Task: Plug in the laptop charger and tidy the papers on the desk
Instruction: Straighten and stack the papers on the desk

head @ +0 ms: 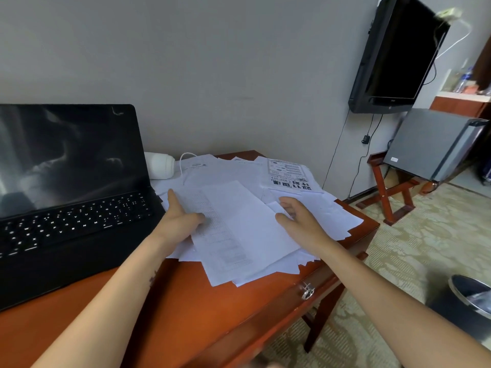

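On the reddish wooden desk, right of centre, loose white papers are lying in a messy overlapping heap, some corners hanging past the desk's right edge.

- left hand: grasping the left edge of the topmost sheets, its thumb pressing down on the printed face and one finger stretching along the far side.
- right hand: released, fingers loosely bent over the right side of the heap; whether it is actually touching paper, cannot tell.
- flyer with bold black print is sitting on the far right of the heap.
- laptop: standing open at left, screen dark, keys glowing, its right edge just beside the papers.
- white charger: lying at the far edge by the wall, between laptop and papers, its white cable looping onto the far sheets. Where the cable is ending, cannot tell.

A metal drawer handle is showing on the desk's near front. Far right, a television is hanging on the wall above a grey mini fridge; a waste bin is standing on the floor, near right.
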A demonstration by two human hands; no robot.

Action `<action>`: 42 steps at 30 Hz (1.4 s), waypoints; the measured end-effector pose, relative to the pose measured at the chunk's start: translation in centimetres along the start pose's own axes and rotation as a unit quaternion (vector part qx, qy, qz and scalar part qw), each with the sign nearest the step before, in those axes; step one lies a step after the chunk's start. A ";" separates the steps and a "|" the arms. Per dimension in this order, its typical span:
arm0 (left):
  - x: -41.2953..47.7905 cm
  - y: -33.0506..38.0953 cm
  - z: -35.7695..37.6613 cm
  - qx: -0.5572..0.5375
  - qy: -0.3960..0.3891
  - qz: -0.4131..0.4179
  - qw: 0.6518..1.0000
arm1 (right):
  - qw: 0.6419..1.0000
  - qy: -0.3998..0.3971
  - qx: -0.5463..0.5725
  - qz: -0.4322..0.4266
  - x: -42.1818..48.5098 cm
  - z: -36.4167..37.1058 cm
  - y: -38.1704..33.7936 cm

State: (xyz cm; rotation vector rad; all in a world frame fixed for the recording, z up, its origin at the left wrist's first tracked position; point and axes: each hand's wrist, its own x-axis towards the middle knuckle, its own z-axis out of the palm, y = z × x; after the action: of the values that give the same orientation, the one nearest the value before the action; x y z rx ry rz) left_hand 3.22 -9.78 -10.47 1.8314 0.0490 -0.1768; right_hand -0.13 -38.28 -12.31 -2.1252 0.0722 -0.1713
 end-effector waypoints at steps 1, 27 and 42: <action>0.3 -0.2 0.1 -0.028 0.005 -0.007 1.000 | 1.000 -0.002 -0.026 0.013 0.1 0.1 -0.1; 0.5 0.3 -1.5 0.035 0.006 -0.051 0.998 | 0.999 0.015 -0.015 0.034 4.6 2.0 -1.0; -3.6 -3.0 -8.2 -0.092 -0.010 -0.011 0.996 | 0.996 0.059 -0.057 0.035 5.2 7.4 -4.3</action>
State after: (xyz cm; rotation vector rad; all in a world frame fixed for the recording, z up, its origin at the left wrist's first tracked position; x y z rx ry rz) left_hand 0.08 -0.84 -10.74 1.6466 0.0690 -0.1982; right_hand 6.08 -30.45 -12.03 -2.2212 0.2313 -0.2554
